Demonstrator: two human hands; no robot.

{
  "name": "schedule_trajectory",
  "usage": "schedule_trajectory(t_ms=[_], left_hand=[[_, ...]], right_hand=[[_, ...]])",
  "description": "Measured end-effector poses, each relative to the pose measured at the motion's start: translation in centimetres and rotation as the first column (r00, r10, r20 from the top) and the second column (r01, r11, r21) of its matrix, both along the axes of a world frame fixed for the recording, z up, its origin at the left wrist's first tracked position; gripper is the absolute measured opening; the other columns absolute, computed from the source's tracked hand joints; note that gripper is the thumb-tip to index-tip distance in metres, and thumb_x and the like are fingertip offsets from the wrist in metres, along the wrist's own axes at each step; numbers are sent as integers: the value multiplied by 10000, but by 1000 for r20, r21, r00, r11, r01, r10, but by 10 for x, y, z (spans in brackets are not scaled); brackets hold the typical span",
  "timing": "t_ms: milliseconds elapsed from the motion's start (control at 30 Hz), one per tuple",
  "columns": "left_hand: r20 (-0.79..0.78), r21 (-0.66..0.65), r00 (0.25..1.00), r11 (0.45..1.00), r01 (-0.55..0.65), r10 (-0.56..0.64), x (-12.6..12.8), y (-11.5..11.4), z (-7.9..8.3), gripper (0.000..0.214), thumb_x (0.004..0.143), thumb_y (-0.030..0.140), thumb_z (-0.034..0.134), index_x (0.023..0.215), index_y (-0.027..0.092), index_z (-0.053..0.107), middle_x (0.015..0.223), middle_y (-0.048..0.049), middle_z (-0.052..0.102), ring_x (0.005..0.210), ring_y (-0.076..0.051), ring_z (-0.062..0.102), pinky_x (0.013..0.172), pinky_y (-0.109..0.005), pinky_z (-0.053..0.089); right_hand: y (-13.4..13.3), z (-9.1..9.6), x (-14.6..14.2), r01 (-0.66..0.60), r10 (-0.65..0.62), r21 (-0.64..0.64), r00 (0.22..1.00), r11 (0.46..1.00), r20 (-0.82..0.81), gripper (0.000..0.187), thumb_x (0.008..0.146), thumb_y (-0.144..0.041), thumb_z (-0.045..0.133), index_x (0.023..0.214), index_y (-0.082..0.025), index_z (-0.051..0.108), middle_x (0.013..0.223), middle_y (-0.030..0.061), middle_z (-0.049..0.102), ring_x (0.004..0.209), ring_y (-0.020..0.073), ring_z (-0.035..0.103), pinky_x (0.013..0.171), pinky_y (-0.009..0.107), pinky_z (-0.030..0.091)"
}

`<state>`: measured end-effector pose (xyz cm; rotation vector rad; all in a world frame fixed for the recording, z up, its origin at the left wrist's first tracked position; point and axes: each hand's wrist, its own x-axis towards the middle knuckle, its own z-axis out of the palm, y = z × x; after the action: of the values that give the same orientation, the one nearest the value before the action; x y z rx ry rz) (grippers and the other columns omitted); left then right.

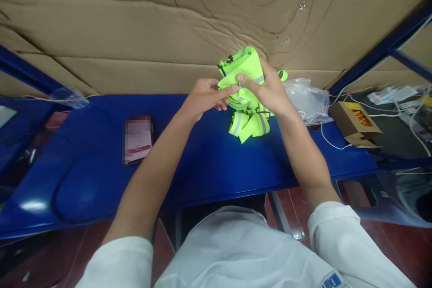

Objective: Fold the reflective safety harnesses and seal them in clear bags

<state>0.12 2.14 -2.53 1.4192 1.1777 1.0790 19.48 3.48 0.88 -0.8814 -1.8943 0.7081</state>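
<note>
A neon-yellow safety vest (245, 99) with grey reflective strips is bunched up above the far side of the blue table (209, 157). My right hand (270, 92) is wrapped round the bundle from the right, thumb on its front. My left hand (204, 96) pinches the bundle's left edge with the fingertips. Loose strips of the vest hang down and rest on the table under my hands.
A clear plastic bag (308, 101) lies just right of the vest. A small open cardboard box (354, 121) and white cables (398, 103) sit at the right. A dark phone-like slab (137, 139) lies at the left. A cardboard wall (135, 31) stands behind.
</note>
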Motion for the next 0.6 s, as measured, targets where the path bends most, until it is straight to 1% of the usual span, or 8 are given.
schedule_trajectory(t_ms=[33, 100, 167, 200, 267, 400, 500, 600], left_hand=[[62, 45, 998, 999, -12, 10, 0, 1, 0, 592, 688, 652, 887, 978, 173, 693, 845, -83, 742, 741, -225, 729, 748, -383, 623], [179, 170, 983, 985, 20, -51, 2, -1, 0, 725, 691, 658, 883, 1203, 203, 643, 1101, -107, 748, 1023, -283, 743, 917, -428, 612], [234, 295, 960, 952, 83, -156, 5, -4, 1, 846, 715, 696, 847, 1364, 229, 570, 1342, -128, 674, 1310, -327, 634, 1080, -467, 540], [239, 332, 951, 937, 110, -196, 7, -7, 3, 872, 726, 730, 819, 1394, 236, 557, 1398, -132, 644, 1397, -340, 568, 1128, -478, 503], [239, 348, 944, 928, 134, -226, 12, -11, 5, 865, 752, 809, 737, 1388, 244, 579, 1409, -132, 638, 1474, -359, 487, 1160, -495, 471], [278, 312, 947, 948, 68, -160, 23, -14, 5, 783, 879, 861, 514, 1385, 269, 598, 1390, -115, 650, 1521, -372, 422, 1158, -539, 460], [280, 309, 956, 951, 0, -91, 28, -10, 0, 765, 912, 842, 482, 1424, 280, 571, 1404, -111, 647, 1530, -371, 406, 1169, -547, 451], [254, 300, 967, 952, -62, -17, 29, -8, -5, 764, 918, 835, 481, 1432, 277, 563, 1414, -106, 644, 1532, -369, 406, 1171, -529, 460]], right_hand=[[-1, -1, -1, -27, 24, -47, 998, 999, -61, 479, 907, -646, 668, 1235, -299, 636, 1289, 26, 722, 1194, 262, 679, 1094, 463, 558], [-2, -2, -2, -112, 86, -169, 984, 979, -158, 494, 912, -673, 637, 1230, -294, 641, 1263, 23, 735, 1140, 260, 716, 1033, 461, 609], [-5, -1, -3, -208, 153, -277, 966, 938, -209, 547, 903, -703, 623, 1232, -267, 655, 1258, 43, 738, 1119, 272, 733, 992, 464, 635], [-6, 0, -3, -241, 178, -313, 960, 919, -216, 572, 892, -717, 628, 1228, -255, 666, 1259, 54, 736, 1128, 280, 732, 986, 465, 638], [-8, 2, -4, -246, 183, -349, 962, 904, -204, 605, 876, -744, 630, 1213, -244, 680, 1252, 69, 735, 1169, 297, 717, 985, 471, 636], [-7, -1, -8, -184, 124, -285, 968, 941, -217, 576, 897, -716, 623, 1245, -257, 641, 1230, 66, 734, 1227, 289, 694, 1008, 459, 625], [-7, -3, -11, -140, 95, -172, 965, 975, -245, 531, 920, -638, 648, 1316, -295, 564, 1281, 33, 711, 1231, 255, 691, 1052, 443, 602], [-11, 2, -10, -7, -1, -81, 996, 997, -92, 530, 933, -649, 636, 1328, -304, 557, 1325, 33, 685, 1277, 263, 653, 1119, 458, 549]])
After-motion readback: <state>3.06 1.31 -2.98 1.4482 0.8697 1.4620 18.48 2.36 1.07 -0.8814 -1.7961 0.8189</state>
